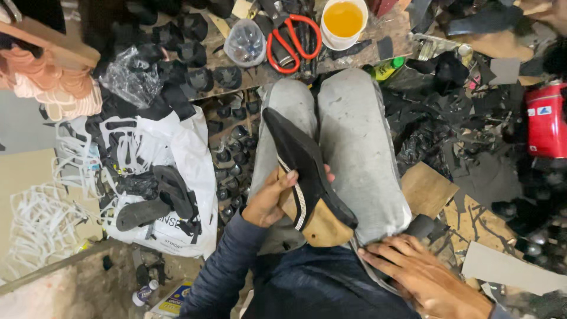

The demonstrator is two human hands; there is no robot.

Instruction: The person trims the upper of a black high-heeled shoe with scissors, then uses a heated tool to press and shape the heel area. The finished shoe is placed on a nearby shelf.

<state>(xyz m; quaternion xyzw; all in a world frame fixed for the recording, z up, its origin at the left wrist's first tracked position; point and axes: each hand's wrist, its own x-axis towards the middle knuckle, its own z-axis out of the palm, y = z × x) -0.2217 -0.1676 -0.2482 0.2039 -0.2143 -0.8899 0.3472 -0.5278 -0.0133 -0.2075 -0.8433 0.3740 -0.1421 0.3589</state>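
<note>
Gripping a black shoe upper (301,162) stretched on a tan wooden last (322,227), the left hand (269,201) holds it tilted over the person's lap, toe pointing away, thumb wrapped across the side near a pale stitched band. The right hand (419,274) lies flat and loose, fingers spread, on the grey cloth (354,153) covering the 2 thighs, grasping nothing, just beside a small dark piece (420,225) at the cloth's edge.

Ahead on the workbench sit red-handled scissors (293,38), a white cup of yellow liquid (344,20) and a clear plastic tub (245,42); a white bag (177,171) of black soles lies to the left.

The shoe appears to be under inspection between steps of lasting. The next move likely calls for the free hand to fetch a tool or steady the heel.
</note>
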